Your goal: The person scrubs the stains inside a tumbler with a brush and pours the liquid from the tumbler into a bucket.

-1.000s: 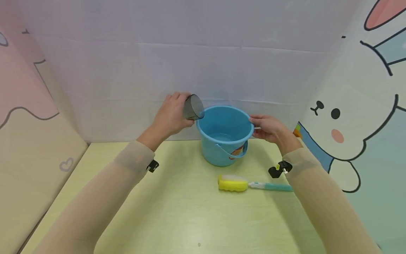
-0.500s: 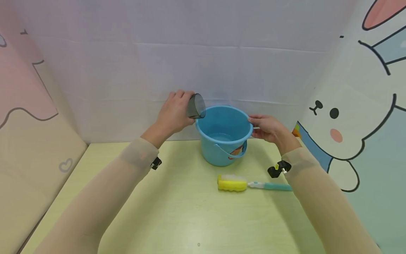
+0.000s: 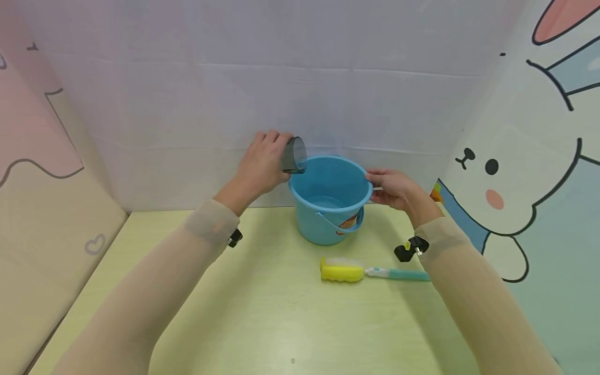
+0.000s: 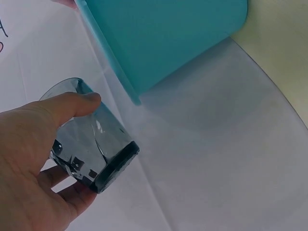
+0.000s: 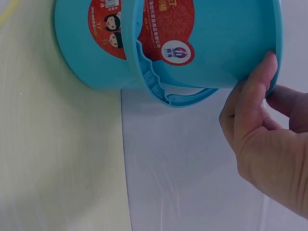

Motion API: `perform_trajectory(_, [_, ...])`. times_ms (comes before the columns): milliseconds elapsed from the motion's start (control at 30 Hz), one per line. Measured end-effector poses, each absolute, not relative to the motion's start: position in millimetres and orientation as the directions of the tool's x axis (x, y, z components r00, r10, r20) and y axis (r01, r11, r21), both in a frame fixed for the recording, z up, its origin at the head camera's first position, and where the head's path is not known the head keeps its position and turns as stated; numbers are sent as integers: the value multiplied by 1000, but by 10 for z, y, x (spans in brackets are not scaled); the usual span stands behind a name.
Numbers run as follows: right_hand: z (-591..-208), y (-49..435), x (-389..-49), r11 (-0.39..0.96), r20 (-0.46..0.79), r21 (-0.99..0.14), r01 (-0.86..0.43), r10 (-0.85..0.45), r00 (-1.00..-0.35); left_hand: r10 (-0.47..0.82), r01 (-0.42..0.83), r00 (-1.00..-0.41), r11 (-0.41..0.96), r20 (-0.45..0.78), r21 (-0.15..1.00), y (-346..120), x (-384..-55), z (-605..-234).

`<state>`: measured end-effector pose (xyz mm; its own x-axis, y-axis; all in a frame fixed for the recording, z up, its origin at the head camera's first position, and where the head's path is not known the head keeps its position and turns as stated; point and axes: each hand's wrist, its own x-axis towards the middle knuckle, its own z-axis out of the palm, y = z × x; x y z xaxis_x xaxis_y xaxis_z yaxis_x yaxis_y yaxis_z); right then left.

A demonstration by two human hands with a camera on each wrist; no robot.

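Observation:
My left hand [image 3: 264, 164] grips a clear grey cup [image 3: 295, 155], tipped on its side with its mouth toward the bucket. In the left wrist view, the thumb lies along the wall of the cup [image 4: 94, 137] and the fingers curl round the other side. The blue bucket [image 3: 311, 219] stands upright on the table, a little water at its bottom, and the cup's mouth overlaps its left rim. On the opposite side, my right hand [image 3: 396, 190] pinches the rim. In the right wrist view the bucket [image 5: 231, 43] shows a red label and its handle hanging down.
A bottle brush with a yellow sponge head [image 3: 342, 272] and a teal handle [image 3: 408, 275] lies on the table [image 3: 262, 312] in front of the bucket. A white cloth wall [image 3: 262, 99] rises right behind, with printed panels on both sides.
My left hand has moved slightly right and up with the cup, bringing its mouth over the bucket's left rim and tipping it a bit further. The right hand keeps its hold on the rim.

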<state>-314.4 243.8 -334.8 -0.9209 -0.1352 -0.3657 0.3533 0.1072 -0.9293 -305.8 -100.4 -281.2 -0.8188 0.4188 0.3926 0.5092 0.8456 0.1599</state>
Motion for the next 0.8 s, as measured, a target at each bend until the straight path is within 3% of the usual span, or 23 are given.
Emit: perform_trajectory(800, [-3356, 2419, -3168, 113, -369, -928, 356, -127, -921, 441, 523, -803, 844, 401, 118, -944, -3061, -2803])
